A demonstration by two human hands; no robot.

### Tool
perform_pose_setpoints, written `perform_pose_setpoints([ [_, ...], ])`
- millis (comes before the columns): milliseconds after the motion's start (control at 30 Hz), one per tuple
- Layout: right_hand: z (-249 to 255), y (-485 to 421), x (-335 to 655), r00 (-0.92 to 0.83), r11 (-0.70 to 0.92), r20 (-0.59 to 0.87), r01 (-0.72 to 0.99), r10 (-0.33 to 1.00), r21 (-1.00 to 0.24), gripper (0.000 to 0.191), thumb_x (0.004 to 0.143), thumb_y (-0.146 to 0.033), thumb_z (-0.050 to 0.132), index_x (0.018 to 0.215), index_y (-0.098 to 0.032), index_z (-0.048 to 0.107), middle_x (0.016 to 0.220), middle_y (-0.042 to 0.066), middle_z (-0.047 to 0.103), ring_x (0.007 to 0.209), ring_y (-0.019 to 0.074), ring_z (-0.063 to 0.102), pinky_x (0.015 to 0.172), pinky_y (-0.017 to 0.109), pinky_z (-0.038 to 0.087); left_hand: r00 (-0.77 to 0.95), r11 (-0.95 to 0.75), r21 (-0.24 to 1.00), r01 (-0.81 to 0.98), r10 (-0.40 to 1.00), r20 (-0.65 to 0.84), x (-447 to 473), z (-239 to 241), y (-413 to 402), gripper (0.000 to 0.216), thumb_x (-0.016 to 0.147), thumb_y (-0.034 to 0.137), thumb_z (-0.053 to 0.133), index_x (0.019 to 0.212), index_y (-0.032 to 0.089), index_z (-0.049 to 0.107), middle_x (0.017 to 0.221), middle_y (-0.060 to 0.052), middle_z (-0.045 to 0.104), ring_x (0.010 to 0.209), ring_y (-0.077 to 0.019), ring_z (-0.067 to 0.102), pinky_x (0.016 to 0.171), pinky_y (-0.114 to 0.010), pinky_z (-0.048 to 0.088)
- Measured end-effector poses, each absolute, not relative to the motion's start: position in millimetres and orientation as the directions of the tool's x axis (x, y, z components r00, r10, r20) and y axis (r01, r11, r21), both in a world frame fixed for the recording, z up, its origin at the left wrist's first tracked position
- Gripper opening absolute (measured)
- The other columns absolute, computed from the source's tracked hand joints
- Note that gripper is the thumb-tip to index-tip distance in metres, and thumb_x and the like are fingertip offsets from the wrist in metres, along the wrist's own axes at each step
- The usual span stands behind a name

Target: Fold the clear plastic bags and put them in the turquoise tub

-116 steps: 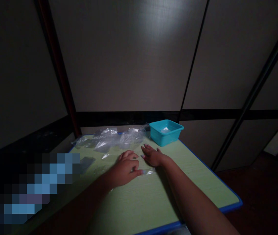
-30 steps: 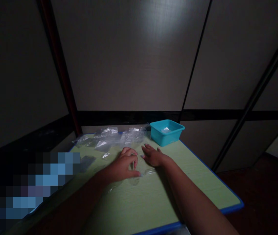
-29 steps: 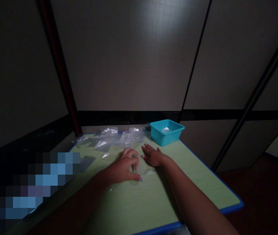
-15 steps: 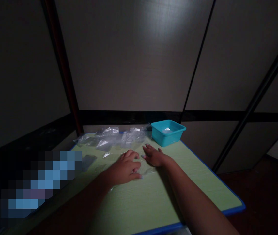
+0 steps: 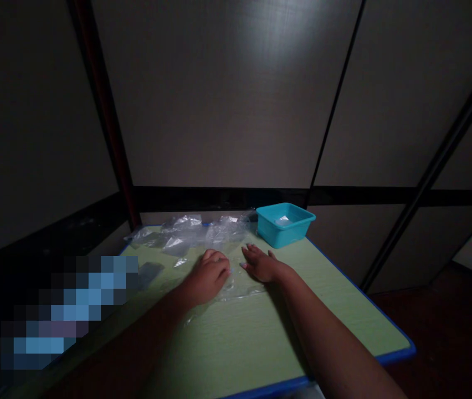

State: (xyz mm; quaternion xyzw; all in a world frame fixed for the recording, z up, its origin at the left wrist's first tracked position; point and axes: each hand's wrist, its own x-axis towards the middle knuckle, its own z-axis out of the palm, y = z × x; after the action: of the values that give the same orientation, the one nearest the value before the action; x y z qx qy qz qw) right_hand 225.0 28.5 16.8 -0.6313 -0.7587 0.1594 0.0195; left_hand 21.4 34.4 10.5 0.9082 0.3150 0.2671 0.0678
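Note:
A clear plastic bag [image 5: 240, 291] lies spread on the tabletop, its outline faint against the green. My left hand [image 5: 211, 274] is over its left part, fingers curled in and thumb drawn against them, closed on the plastic; the exact grip is partly hidden. Flat on the right part of the same bag rests my right hand [image 5: 262, 265], palm down with its fingers stretched out and slightly apart. Beyond both hands is a heap of crumpled clear plastic bags [image 5: 186, 230].
A turquoise plastic basin [image 5: 288, 235] stands at the far right corner, with something whitish inside. The green table [image 5: 236, 349] has a blue edge. Dark panels [image 5: 227, 111] rise behind it. A pixelated blue patch covers the left side.
The fingers of my left hand, spread half a second ago, have closed together, and that hand has shifted slightly left. My right hand has stayed in place.

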Motion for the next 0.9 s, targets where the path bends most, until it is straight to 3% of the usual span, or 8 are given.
perform_pose_setpoints([
  [100, 18, 28, 224, -0.196, 0.144, -0.184, 0.955, 0.963, -0.259, 0.064, 0.084, -0.055, 0.022, 0.138, -0.025, 0.006, 0.145, 0.003, -0.001, 0.131, 0.0197, -0.002, 0.100, 0.053, 0.003, 0.490, -0.687, 0.312, 0.656, 0.703, 0.517, 19, 10, 43, 0.017, 0.086, 0.025, 0.037, 0.081, 0.020, 0.053, 0.085, -0.004, 0.054, 0.089, -0.0202, 0.042, 0.083, -0.035, 0.033],
  [200, 20, 27, 224, -0.194, 0.143, -0.191, 0.957, 0.962, -0.253, 0.064, 0.083, -0.055, 0.022, 0.138, -0.025, 0.006, 0.145, 0.003, -0.002, 0.131, 0.0198, -0.002, 0.100, 0.054, 0.003, 0.411, -0.667, 0.351, 0.657, 0.707, 0.576, 18, 18, 43, 0.023, 0.088, 0.029, 0.032, 0.080, 0.020, 0.051, 0.086, -0.004, 0.053, 0.090, -0.0203, 0.042, 0.084, -0.035, 0.033],
  [267, 20, 26, 223, -0.196, 0.146, -0.186, 0.956, 0.963, -0.254, 0.064, 0.083, -0.054, 0.022, 0.138, -0.025, 0.006, 0.145, 0.003, -0.001, 0.131, 0.0199, -0.002, 0.099, 0.054, 0.004, 0.449, -0.719, 0.366, 0.591, 0.670, 0.591, 18, 27, 36, 0.021, 0.087, 0.033, 0.035, 0.083, 0.021, 0.051, 0.089, -0.004, 0.053, 0.092, -0.0199, 0.042, 0.085, -0.034, 0.033],
  [333, 21, 26, 223, -0.194, 0.145, -0.184, 0.957, 0.964, -0.252, 0.064, 0.084, -0.053, 0.023, 0.138, -0.024, 0.006, 0.145, 0.004, -0.001, 0.131, 0.0201, -0.001, 0.100, 0.054, 0.004, 0.594, -0.808, 0.340, 0.481, 0.585, 0.552, 19, 34, 26, 0.018, 0.082, 0.038, 0.046, 0.088, 0.022, 0.052, 0.096, -0.004, 0.051, 0.098, -0.0205, 0.040, 0.086, -0.033, 0.032],
  [400, 21, 26, 223, -0.191, 0.142, -0.186, 0.959, 0.964, -0.247, 0.063, 0.084, -0.053, 0.023, 0.138, -0.025, 0.006, 0.145, 0.004, -0.001, 0.131, 0.0204, -0.002, 0.100, 0.053, 0.004, 0.744, -0.874, 0.293, 0.388, 0.485, 0.460, 21, 37, 16, 0.036, 0.066, 0.049, 0.062, 0.088, 0.022, 0.052, 0.104, -0.005, 0.048, 0.103, -0.0234, 0.037, 0.088, -0.034, 0.031],
  [500, 21, 26, 224, -0.193, 0.144, -0.190, 0.959, 0.963, -0.245, 0.063, 0.084, -0.053, 0.023, 0.138, -0.025, 0.006, 0.145, 0.004, -0.001, 0.131, 0.0202, -0.001, 0.100, 0.052, 0.004, 0.819, -0.893, 0.285, 0.349, 0.438, 0.370, 24, 34, 9, 0.051, 0.051, 0.059, 0.069, 0.080, 0.021, 0.051, 0.105, -0.005, 0.045, 0.104, -0.0252, 0.035, 0.086, -0.033, 0.031],
  [700, 18, 28, 225, -0.204, 0.155, -0.176, 0.954, 0.963, -0.255, 0.064, 0.083, -0.054, 0.023, 0.138, -0.025, 0.007, 0.145, 0.004, 0.000, 0.131, 0.0208, 0.000, 0.099, 0.055, 0.006, 0.843, -0.875, 0.360, 0.325, 0.440, 0.310, 20, 27, 17, 0.041, 0.055, 0.055, 0.069, 0.063, 0.019, 0.051, 0.101, -0.003, 0.046, 0.104, -0.0225, 0.035, 0.083, -0.029, 0.033],
  [900, 19, 27, 224, -0.192, 0.145, -0.188, 0.960, 0.963, -0.242, 0.062, 0.084, -0.053, 0.023, 0.138, -0.026, 0.006, 0.145, 0.003, -0.001, 0.131, 0.0201, -0.001, 0.100, 0.053, 0.005, 0.851, -0.861, 0.381, 0.336, 0.451, 0.269, 17, 23, 21, 0.029, 0.062, 0.046, 0.069, 0.064, 0.020, 0.055, 0.116, -0.002, 0.043, 0.113, -0.0245, 0.029, 0.092, -0.035, 0.027],
])
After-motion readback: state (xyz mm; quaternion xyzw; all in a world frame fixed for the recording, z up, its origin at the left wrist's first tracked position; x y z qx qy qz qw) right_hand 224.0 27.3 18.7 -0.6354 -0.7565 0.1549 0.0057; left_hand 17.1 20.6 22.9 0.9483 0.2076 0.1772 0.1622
